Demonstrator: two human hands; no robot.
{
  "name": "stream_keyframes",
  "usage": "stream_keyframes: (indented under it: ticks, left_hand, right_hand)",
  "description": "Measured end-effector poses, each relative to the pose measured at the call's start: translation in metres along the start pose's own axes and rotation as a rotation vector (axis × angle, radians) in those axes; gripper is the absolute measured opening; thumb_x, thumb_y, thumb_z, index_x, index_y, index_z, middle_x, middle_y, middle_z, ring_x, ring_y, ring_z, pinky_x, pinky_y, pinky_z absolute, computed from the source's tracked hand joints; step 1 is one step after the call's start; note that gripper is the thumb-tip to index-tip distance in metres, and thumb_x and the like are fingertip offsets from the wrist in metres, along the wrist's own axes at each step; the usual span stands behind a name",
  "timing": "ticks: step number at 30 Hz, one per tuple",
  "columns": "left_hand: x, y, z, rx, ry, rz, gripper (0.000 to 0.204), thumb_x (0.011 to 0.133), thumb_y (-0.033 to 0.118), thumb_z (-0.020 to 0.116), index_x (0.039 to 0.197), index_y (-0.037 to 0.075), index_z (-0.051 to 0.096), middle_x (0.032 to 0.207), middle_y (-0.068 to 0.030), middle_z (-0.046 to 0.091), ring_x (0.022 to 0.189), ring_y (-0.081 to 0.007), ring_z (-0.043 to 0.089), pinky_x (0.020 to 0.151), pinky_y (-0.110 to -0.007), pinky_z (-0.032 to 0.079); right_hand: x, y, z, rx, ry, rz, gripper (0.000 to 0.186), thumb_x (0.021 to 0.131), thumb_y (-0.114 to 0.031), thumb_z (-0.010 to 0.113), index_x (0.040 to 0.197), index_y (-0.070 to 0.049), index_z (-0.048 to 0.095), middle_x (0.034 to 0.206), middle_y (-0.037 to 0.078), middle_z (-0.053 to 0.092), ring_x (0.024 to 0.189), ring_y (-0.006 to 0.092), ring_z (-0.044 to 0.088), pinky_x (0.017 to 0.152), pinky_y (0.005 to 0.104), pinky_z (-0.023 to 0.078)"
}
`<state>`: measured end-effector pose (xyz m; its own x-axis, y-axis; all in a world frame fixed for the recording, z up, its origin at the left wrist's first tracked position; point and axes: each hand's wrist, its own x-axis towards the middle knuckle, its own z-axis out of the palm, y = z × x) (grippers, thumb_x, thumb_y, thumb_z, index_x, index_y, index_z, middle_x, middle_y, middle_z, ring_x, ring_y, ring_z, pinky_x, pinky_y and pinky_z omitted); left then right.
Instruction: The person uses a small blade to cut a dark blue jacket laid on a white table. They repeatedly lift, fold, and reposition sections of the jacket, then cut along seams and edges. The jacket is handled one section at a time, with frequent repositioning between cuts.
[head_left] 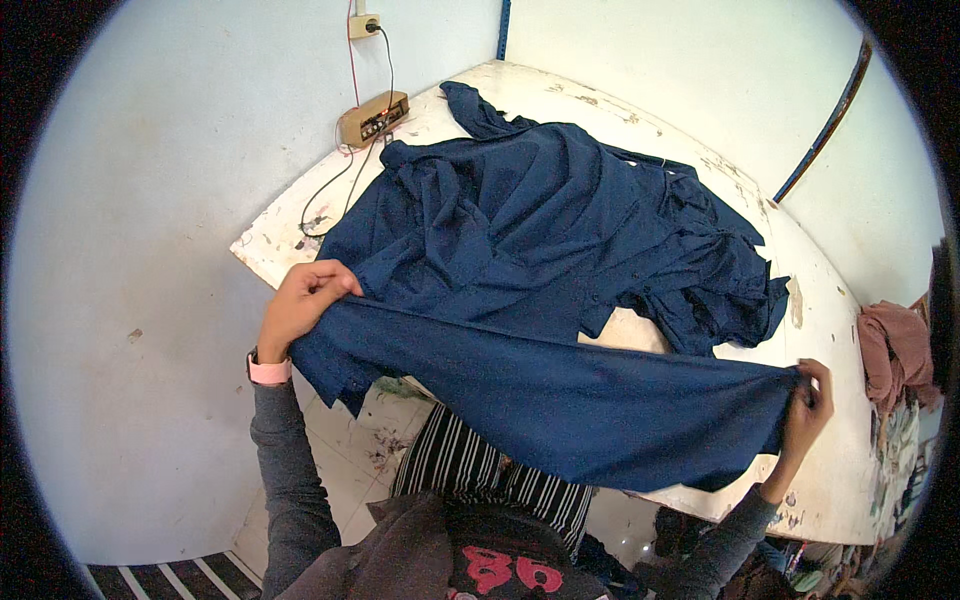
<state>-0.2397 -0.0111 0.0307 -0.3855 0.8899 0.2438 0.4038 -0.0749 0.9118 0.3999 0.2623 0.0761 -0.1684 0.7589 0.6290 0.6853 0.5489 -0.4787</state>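
A dark blue shirt (540, 210) lies rumpled across the white table, with folds and a row of buttons showing. One long section of the same blue cloth is stretched taut between my hands along the near table edge, its lower part hanging down. My left hand (305, 305), with a pink-banded watch (268, 371) on the wrist, pinches the upper left end of this section. Out at the right, my right hand (810, 405) grips the other end, its fingers curled round the cloth edge.
The worn white table (820, 460) stands against pale walls. At its back left sits a brown box-shaped device (375, 120) with cables running up to a wall socket (364, 26). A brownish-pink cloth (893, 350) hangs at the far right. Striped fabric (450, 455) is below the table edge.
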Motion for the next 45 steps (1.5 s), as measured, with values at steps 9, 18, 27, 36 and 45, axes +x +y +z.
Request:
stream_keyframes:
  ticks: [9,18,27,36,45]
  left_hand:
    - [0.005,-0.021,0.000,0.112,-0.138,-0.202,0.023,0.089,0.024,0.080,0.083,0.004,0.073,0.073,0.0075,0.061,0.069,-0.0019,0.048,0.064,-0.022,0.038]
    - [0.003,-0.069,-0.024,0.104,-0.088,-0.214,0.034,0.098,0.034,0.071,0.078,0.008,0.065,0.072,0.0109,0.052,0.070,-0.0016,0.042,0.065,-0.021,0.033]
    - [0.013,-0.095,-0.048,0.094,0.244,-0.168,0.039,0.102,0.040,0.064,0.079,0.008,0.058,0.077,0.0089,0.047,0.076,-0.0049,0.040,0.071,-0.023,0.034]
    - [0.041,-0.136,-0.043,0.774,0.351,-0.170,0.044,0.095,0.047,0.066,0.087,0.004,0.065,0.069,-0.0104,0.061,0.064,-0.0232,0.057,0.062,-0.038,0.043]
    - [0.076,-0.144,-0.049,1.081,0.295,-0.221,0.035,0.095,0.043,0.066,0.095,0.008,0.064,0.085,-0.0105,0.069,0.080,-0.0335,0.068,0.071,-0.046,0.049]
  right_hand:
    - [0.007,0.027,0.074,-0.313,-0.207,0.151,0.026,0.086,0.000,0.061,0.109,-0.011,0.069,0.102,0.008,0.075,0.097,0.0259,0.073,0.081,0.0362,0.054]
    - [0.003,0.097,0.110,0.184,-0.301,0.161,0.013,0.092,-0.006,0.072,0.101,0.002,0.067,0.092,0.005,0.068,0.087,0.0131,0.061,0.081,0.0277,0.048]
    - [-0.005,0.096,0.132,0.551,-0.281,0.349,0.014,0.092,-0.009,0.074,0.105,-0.004,0.071,0.090,-0.001,0.067,0.082,0.0062,0.056,0.075,0.0218,0.043]
    - [-0.026,0.092,0.166,0.569,-0.327,0.383,0.016,0.089,-0.011,0.078,0.096,-0.001,0.067,0.088,-0.003,0.063,0.083,0.0086,0.053,0.077,0.0244,0.042]
    - [-0.029,0.074,0.167,0.474,-0.281,0.394,0.017,0.091,-0.012,0.077,0.102,-0.001,0.071,0.085,0.000,0.066,0.080,0.0088,0.058,0.073,0.0246,0.044]
